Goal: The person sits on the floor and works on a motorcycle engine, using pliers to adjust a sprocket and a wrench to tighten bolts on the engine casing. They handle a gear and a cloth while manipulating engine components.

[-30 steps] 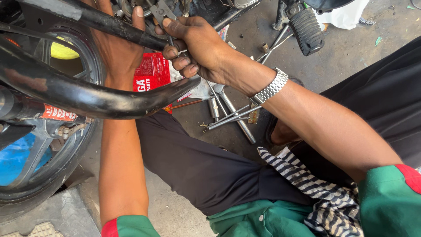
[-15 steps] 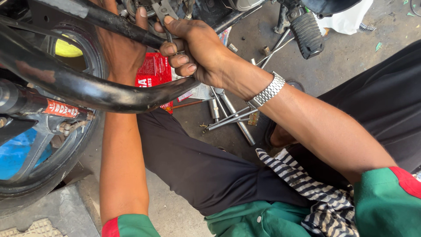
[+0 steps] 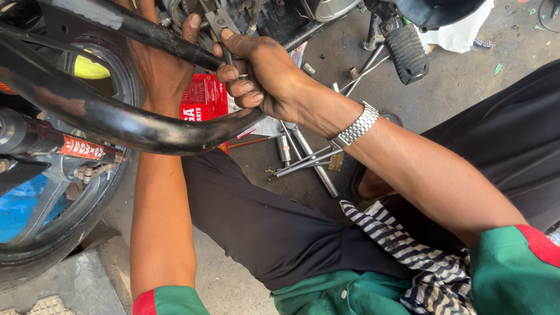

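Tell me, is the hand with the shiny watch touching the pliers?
Touching. The head view shows the right hand with its fingers curled round the pliers handles, no gap between them.

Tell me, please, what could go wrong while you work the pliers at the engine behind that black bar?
The right hand squeezes the pliers in a tight gap; a slip might knock knuckles against the black bar. The left hand sits partly behind that bar, so it could get pinched. Loose wrenches on the floor could roll underfoot.

Motorcycle repair workshop — wheel, scattered socket wrenches
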Demonstrator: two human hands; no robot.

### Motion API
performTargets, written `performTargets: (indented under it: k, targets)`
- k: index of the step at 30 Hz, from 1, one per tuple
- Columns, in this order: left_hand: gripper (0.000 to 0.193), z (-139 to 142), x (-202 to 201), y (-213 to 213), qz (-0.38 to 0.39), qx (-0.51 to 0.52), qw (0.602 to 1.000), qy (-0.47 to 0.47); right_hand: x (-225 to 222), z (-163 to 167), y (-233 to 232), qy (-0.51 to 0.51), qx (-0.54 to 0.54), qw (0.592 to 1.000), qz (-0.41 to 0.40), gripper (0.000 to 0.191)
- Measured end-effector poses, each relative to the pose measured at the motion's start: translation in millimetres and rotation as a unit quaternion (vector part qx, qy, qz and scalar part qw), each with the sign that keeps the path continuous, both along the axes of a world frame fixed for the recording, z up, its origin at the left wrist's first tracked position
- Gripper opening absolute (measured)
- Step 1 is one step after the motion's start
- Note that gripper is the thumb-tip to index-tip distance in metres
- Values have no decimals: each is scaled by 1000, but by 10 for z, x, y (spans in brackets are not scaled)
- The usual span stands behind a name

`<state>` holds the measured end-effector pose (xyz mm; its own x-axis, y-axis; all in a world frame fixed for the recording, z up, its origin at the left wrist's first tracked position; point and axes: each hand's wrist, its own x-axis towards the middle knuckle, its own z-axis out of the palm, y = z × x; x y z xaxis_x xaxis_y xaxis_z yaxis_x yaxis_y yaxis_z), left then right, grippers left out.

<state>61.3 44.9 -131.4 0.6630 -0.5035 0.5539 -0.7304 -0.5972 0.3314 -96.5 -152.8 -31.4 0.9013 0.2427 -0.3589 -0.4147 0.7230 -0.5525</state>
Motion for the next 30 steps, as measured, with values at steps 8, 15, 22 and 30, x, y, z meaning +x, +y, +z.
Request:
performTargets:
  k: [8, 15, 22, 30]
  targets:
    - [85, -25, -10, -41, 15, 0, 1000, 15, 9, 20, -18, 5, -9, 1000, 13, 26]
    - [90, -30, 22, -35, 23, 31, 999, -6, 3, -1, -76, -2, -17, 1000, 25, 28]
    - [94, -103, 58, -26, 43, 51, 998, -5, 30, 3, -125, 2, -45, 998, 33, 28]
    - [96, -101, 104, -40, 35, 48, 998, 3, 28, 16, -164, 4, -35, 998, 49, 31]
